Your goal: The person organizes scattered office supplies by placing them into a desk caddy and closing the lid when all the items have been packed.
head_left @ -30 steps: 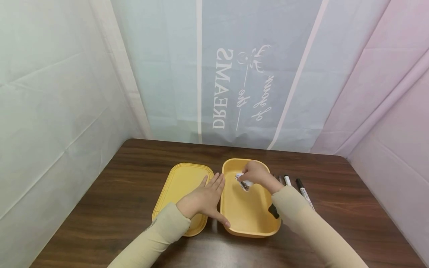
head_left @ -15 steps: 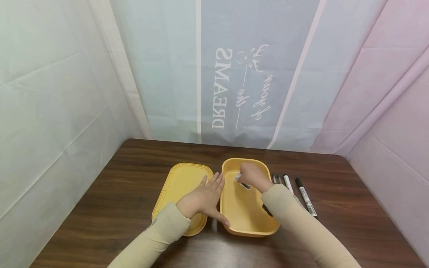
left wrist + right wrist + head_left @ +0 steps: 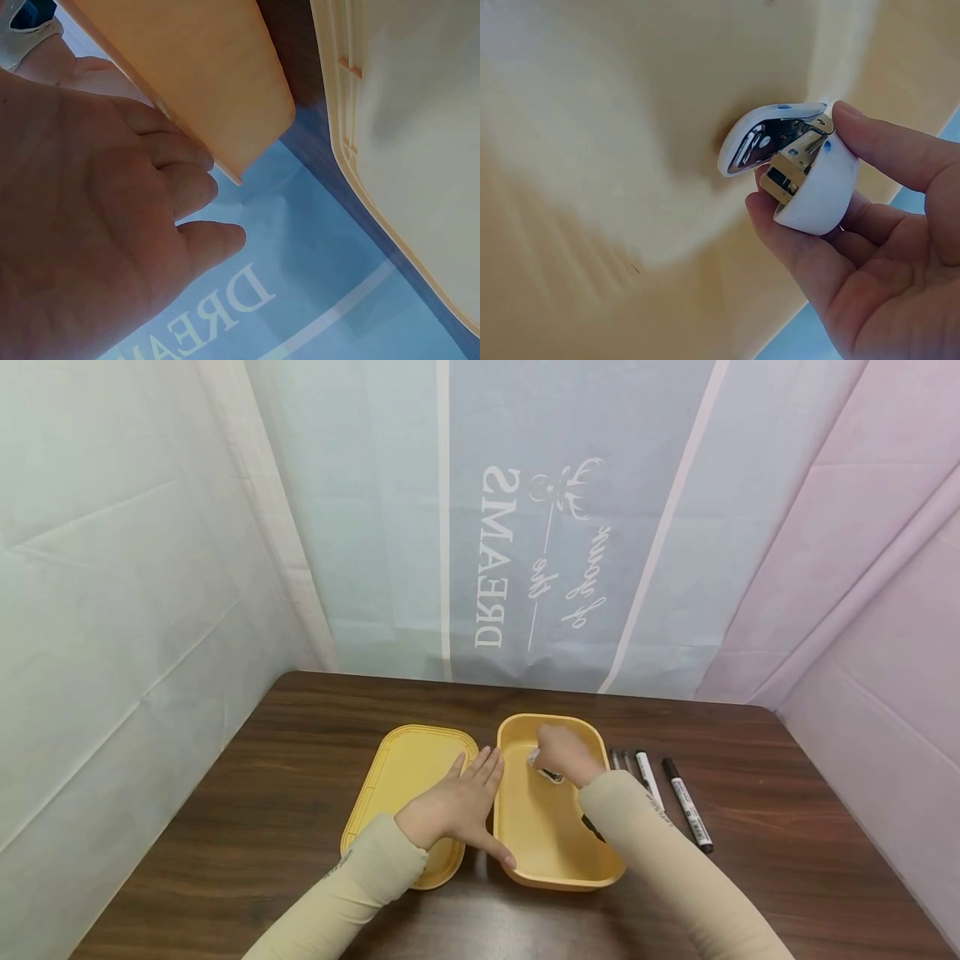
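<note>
My right hand [image 3: 570, 753] reaches into the far part of a yellow plastic box [image 3: 543, 839]. In the right wrist view, its thumb and fingers pinch a small white mini stapler [image 3: 821, 187]. The stapler's top arm is tilted away from its base, baring the metal inside, and it hangs close over the box floor. Seen from the head, the hand hides much of it. With fingers spread and straight, my left hand [image 3: 457, 810] lies along the box's left rim, its thumb near the front corner. Beneath that hand is the flat yellow lid [image 3: 405, 768].
Right of the box lie a black-capped marker [image 3: 687, 806] and a white-capped marker [image 3: 649, 777]. Clear-and-dark slim items [image 3: 621, 758] stand out beside the box's far right wall. A small black piece [image 3: 592, 828] shows beside the right sleeve. A curtain [image 3: 367, 568] hangs behind the dark wooden table [image 3: 255, 827].
My right forearm has shifted left and the hand has turned over the stapler, hiding more of it. More of the markers now shows. The left hand has stayed put.
</note>
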{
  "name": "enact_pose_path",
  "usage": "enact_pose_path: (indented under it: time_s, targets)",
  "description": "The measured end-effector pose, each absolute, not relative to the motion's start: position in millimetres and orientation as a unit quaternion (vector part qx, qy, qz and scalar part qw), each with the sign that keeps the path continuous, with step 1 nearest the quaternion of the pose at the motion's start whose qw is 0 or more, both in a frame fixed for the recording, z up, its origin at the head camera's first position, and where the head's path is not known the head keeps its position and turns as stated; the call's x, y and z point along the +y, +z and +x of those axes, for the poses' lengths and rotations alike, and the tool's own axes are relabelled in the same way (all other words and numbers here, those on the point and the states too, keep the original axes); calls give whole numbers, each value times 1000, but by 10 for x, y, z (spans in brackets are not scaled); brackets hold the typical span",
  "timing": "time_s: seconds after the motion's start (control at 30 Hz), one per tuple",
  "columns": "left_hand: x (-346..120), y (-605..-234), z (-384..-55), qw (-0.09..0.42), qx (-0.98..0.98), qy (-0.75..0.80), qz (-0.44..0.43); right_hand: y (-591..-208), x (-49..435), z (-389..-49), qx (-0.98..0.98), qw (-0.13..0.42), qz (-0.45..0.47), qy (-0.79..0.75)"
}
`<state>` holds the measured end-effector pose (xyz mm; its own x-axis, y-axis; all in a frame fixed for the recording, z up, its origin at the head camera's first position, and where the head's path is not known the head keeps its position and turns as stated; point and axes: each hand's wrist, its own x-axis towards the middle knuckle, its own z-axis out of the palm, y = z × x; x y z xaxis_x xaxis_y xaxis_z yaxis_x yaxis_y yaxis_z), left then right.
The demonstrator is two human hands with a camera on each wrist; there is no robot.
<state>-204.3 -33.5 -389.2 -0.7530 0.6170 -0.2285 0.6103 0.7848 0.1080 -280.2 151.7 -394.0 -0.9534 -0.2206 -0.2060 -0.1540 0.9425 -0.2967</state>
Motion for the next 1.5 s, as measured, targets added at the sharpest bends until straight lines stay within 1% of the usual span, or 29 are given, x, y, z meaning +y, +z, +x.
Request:
enact_pose_path:
  time_s: [0.63,0.87,1.1,1.3,1.5]
  targets:
    - [-328,-3883,-2024,140,936,33,321,-4056,1542,-2883,984,102,-104,-101]
    - [-317,-3890,-2034,139,937,26,321,-4043,1567,-2884,984,86,-109,-113]
    - [-317,-3885,-2047,135,937,21,322,-4020,1552,-2887,983,84,-112,-118]
    - [-326,-3869,-2051,136,938,22,318,-3994,1554,-2889,982,58,-125,-132]
    - [-336,-3882,-2042,138,937,24,320,-3943,1576,-2872,980,61,-130,-138]
